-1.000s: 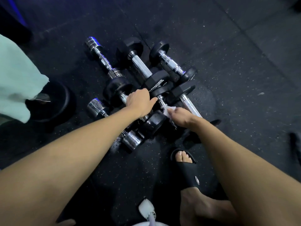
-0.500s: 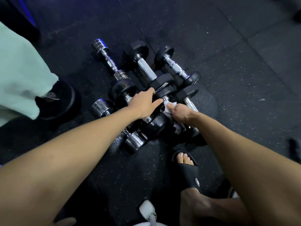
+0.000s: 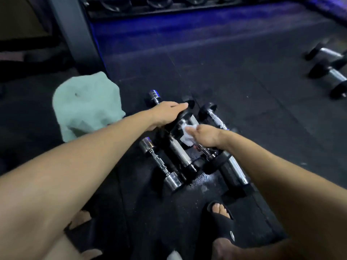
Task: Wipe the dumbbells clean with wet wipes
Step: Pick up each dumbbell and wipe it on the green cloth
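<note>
A cluster of metal-handled dumbbells lies on the dark speckled rubber floor, between the person's two outstretched forearms. The left hand rests on the far black rubber head of a black-headed dumbbell with a smooth silver handle; its fingers lie fairly straight over the top of that head, reaching toward the far side. The right hand pinches a crumpled white wet wipe between thumb and curled fingers, the wipe pressed against the upper end of the silver handle just below the head held by the left hand. A small all-chrome dumbbell lies just to the left of this one, its near chrome head toward the camera. Another chrome dumbbell's far head shows beyond the left hand. A black-headed dumbbell with a knurled chrome handle lies on the right of the cluster. A wet patch glistens on the floor at the near end of the cluster. A pale green cloth lies to the left. Two more black-headed dumbbells lie well apart at the right edge. A foot in a black slide sandal stands near the camera.
</note>
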